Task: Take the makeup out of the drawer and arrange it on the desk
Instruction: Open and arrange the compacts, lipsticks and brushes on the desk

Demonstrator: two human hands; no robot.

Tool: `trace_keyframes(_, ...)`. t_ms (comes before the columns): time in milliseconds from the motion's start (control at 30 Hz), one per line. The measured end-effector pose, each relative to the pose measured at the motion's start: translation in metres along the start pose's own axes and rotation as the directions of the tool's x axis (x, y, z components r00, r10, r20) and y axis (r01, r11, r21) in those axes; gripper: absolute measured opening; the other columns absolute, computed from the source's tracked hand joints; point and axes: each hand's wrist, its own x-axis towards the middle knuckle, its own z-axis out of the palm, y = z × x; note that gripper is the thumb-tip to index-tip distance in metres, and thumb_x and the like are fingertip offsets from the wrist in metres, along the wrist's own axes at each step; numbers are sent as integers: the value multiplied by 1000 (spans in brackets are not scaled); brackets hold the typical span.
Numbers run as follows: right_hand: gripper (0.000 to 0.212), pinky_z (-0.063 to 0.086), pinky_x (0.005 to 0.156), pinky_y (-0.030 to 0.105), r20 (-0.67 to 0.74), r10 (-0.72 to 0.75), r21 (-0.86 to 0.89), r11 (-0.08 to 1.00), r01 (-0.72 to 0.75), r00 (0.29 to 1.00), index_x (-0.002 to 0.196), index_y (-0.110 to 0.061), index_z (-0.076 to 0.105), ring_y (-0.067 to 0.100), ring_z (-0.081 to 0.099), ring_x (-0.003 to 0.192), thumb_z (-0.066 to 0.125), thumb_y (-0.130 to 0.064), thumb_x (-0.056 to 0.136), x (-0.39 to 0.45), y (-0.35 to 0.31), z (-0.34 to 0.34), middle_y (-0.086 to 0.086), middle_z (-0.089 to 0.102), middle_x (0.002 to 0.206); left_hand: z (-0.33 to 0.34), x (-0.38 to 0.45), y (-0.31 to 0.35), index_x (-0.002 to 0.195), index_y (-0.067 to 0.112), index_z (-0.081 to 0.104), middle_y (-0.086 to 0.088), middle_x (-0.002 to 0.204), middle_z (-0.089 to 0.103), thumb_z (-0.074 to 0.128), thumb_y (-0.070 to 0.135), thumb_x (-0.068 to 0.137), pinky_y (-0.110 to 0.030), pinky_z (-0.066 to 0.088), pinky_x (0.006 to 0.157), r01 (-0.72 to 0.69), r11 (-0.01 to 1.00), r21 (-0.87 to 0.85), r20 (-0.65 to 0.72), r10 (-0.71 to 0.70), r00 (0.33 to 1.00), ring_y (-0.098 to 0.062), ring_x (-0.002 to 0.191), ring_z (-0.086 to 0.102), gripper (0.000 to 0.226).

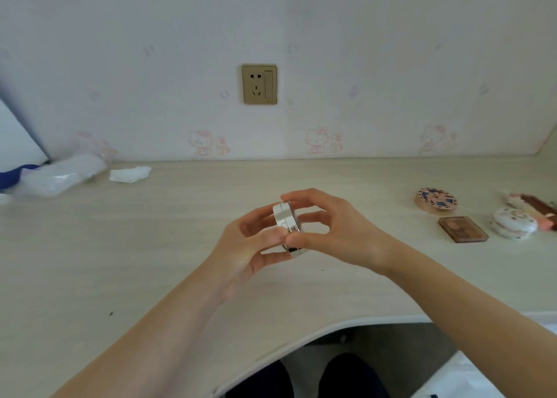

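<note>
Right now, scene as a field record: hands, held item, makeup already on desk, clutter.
left hand: gripping the compact from the left
right hand: gripping the same compact from the right
held item: white compact, closed, raised over the desk
makeup on desk, right side: round floral compact, brown eyeshadow palette, white patterned round case, pink-and-brown item at frame edge
clutter, left rear: clear plastic wrap, crumpled tissue
drawer: not in view

My white compact point(286, 218) has a silver edge. The worktop point(150, 262) is pale wood-grain. One round case point(437, 201) bears pink-and-blue flowers; the palette point(462, 229) is brown; the wall socket point(259, 84) gold.
</note>
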Motion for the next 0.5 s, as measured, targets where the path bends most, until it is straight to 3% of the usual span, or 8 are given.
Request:
trace_keyframes(300, 52, 54, 90, 38, 27, 42, 198, 979, -47, 999, 115, -38, 61, 9, 61, 111, 82, -23, 70, 17, 13, -6, -10, 62, 120, -13, 23, 2, 117, 13, 66, -15, 117, 67, 80, 12, 69, -45, 56, 79, 14, 999, 40, 26, -15, 1000, -37, 102, 67, 51)
trace_keyframes(500, 54, 50, 97, 44, 39, 44, 242, 969, -52, 998, 119, -33, 60, 10, 59, 116, 80, -17, 72, 59, 39, -16, -8, 61, 123, -30, 67, 0, 116, 15, 67, -10, 116, 68, 81, 10, 69, -45, 57, 78, -3, 998, 70, -14, 4, 1000, -35, 99, 68, 50)
